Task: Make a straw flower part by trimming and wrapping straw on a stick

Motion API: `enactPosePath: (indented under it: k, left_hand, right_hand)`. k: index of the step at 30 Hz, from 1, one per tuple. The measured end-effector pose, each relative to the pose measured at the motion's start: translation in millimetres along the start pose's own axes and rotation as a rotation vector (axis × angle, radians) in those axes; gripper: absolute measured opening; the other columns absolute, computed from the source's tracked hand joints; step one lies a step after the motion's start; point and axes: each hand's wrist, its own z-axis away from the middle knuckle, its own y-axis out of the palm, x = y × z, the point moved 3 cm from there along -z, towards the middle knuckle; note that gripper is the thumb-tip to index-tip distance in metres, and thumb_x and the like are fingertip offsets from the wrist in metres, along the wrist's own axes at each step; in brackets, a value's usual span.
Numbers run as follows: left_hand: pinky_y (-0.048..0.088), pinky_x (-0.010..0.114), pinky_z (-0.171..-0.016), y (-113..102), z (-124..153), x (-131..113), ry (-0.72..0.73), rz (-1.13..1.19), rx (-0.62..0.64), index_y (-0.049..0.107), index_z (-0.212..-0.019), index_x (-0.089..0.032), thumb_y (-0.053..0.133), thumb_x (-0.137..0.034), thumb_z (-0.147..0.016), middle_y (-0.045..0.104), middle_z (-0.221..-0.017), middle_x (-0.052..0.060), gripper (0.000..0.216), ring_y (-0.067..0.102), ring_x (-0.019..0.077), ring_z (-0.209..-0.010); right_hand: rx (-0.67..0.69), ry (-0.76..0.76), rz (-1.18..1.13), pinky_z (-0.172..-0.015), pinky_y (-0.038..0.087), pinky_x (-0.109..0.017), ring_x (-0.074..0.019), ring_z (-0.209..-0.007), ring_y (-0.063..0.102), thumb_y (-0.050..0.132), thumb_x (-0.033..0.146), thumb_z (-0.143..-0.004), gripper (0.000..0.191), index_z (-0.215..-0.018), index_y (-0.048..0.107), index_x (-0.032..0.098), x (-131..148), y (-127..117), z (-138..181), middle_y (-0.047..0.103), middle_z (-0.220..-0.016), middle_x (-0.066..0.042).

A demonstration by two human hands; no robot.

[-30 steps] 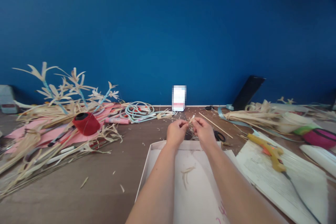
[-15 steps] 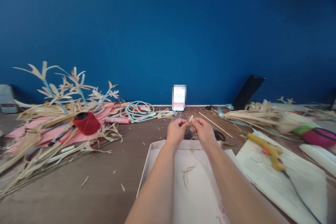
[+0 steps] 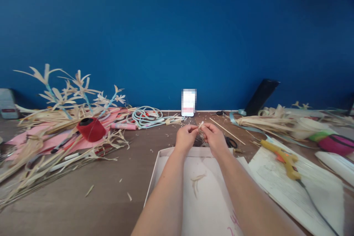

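My left hand (image 3: 186,139) and my right hand (image 3: 214,138) meet above the far edge of a shallow white box lid (image 3: 155,180). Both are closed in a pinch on one small pale straw piece (image 3: 201,125) whose tip sticks up between the fingertips. A few loose straw shreds (image 3: 198,182) lie inside the lid between my forearms. Black scissors (image 3: 231,142) rest on the brown table just right of my right hand.
A red thread spool (image 3: 91,129), pink paper and heaps of dried straw with straw flowers (image 3: 69,94) fill the left. A coiled light-blue cord (image 3: 145,117) and a phone (image 3: 188,102) stand at the back. A yellow glue gun (image 3: 284,158) lies on printed paper at right.
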Motion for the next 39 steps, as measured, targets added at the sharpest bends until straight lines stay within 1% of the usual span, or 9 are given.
enactPosePath:
  k: [8,19,26,34,39]
  left_hand:
    - [0.042,0.022,-0.062,-1.1,1.3,-1.9,-0.002,0.021,0.021,0.066,-0.079,-0.014,0.057,-0.028,-0.071,0.067,-0.072,0.004,0.018,0.058,0.0124,-0.067]
    - [0.042,0.022,-0.061,-2.1,0.4,-1.8,-0.029,0.045,0.007,0.066,-0.075,-0.014,0.057,-0.027,-0.07,0.066,-0.069,0.003,0.017,0.056,0.0113,-0.063]
    - [0.042,0.021,-0.06,-2.3,0.4,-2.4,-0.022,0.032,-0.006,0.065,-0.072,-0.014,0.056,-0.025,-0.07,0.065,-0.068,0.002,0.015,0.055,0.0108,-0.063]
    - [0.041,0.021,-0.059,-3.0,0.8,-4.2,-0.059,0.012,-0.016,0.065,-0.073,-0.014,0.056,-0.025,-0.069,0.065,-0.068,0.002,0.015,0.055,0.011,-0.062]
    - [0.04,0.022,-0.058,-3.1,0.9,-4.5,-0.061,-0.007,-0.014,0.066,-0.072,-0.014,0.056,-0.026,-0.069,0.065,-0.068,0.002,0.015,0.054,0.011,-0.061]
  right_hand:
    - [0.001,0.017,-0.013,-0.038,0.023,-0.02,-0.0073,-0.04,0.034,0.068,0.042,-0.059,0.03,-0.075,0.059,0.018,0.4,0.6,0.3,0.042,-0.044,0.006]
    - [-0.002,0.037,0.009,-0.038,0.024,-0.019,-0.0073,-0.04,0.035,0.069,0.043,-0.058,0.03,-0.072,0.06,0.018,2.6,1.5,2.5,0.044,-0.043,0.006]
    - [0.026,0.042,0.023,-0.037,0.024,-0.019,-0.0075,-0.041,0.035,0.067,0.043,-0.06,0.033,-0.079,0.065,0.016,2.8,1.9,2.9,0.044,-0.044,0.005]
    - [0.031,0.029,0.031,-0.039,0.025,-0.019,-0.0079,-0.043,0.037,0.067,0.037,-0.06,0.026,-0.076,0.065,0.017,-2.0,0.8,0.9,0.045,-0.046,0.005]
    - [0.033,0.018,0.05,-0.04,0.027,-0.019,-0.0084,-0.045,0.038,0.066,0.036,-0.06,0.026,-0.078,0.066,0.017,-3.2,0.2,0.7,0.046,-0.048,0.005]
